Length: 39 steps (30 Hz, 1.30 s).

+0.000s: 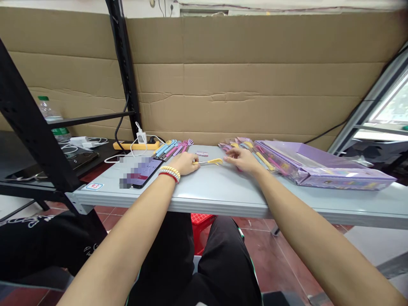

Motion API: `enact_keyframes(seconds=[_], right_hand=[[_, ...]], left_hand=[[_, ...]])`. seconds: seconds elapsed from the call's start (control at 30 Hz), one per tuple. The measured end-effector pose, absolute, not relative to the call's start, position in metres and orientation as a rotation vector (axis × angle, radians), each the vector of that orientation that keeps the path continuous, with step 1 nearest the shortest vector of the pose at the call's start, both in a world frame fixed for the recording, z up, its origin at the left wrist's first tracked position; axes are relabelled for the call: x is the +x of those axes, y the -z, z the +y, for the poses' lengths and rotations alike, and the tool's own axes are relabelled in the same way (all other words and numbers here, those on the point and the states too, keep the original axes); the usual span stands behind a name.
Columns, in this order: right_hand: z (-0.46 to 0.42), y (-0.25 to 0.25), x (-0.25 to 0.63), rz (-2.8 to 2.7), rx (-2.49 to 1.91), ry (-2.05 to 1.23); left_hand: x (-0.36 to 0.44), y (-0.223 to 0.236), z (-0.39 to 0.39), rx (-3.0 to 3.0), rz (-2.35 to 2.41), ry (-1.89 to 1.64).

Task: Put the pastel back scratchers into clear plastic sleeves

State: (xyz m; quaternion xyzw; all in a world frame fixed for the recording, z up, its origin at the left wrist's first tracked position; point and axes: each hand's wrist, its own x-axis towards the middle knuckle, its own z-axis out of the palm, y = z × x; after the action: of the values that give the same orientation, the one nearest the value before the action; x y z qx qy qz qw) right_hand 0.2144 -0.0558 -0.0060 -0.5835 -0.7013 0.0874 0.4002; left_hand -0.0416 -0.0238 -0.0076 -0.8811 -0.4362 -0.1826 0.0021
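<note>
My left hand point(184, 163) is closed around the handle of a yellow back scratcher point(210, 162), holding it low over the grey tabletop point(216, 187). Its short metal shaft and curved yellow claw point right. Just beyond the claw end is my right hand point(241, 159), fingers bent and partly apart, with nothing visible in them. Left of my left hand, several similar back scratchers point(174, 148) in yellow, blue, pink and purple lie side by side. Several more in clear wrapping point(266, 158) lie behind and beside my right hand.
A purple display box point(344, 178) with clear film stands at the right. On the left are a phone point(145, 172), a yellow power strip point(137, 145) and a white charger point(141, 137). A small pink label point(201, 154) lies behind the claw. Cardboard point(239, 76) walls the back.
</note>
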Motion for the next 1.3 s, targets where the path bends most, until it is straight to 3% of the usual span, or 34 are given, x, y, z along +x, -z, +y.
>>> enact_keyframes(seconds=[0.27,1.3], right_hand=[[-0.0601,0.0018,0.2080,-1.853,-1.378,-0.225],[-0.0569,0.0033,0.2108,-1.840,-1.503,-0.133]], left_hand=[[-0.0403,0.0071,-0.0245,-2.953,-1.184,0.848],[-0.0426,0.0089,-0.0238,-2.803,-1.372,0.750]])
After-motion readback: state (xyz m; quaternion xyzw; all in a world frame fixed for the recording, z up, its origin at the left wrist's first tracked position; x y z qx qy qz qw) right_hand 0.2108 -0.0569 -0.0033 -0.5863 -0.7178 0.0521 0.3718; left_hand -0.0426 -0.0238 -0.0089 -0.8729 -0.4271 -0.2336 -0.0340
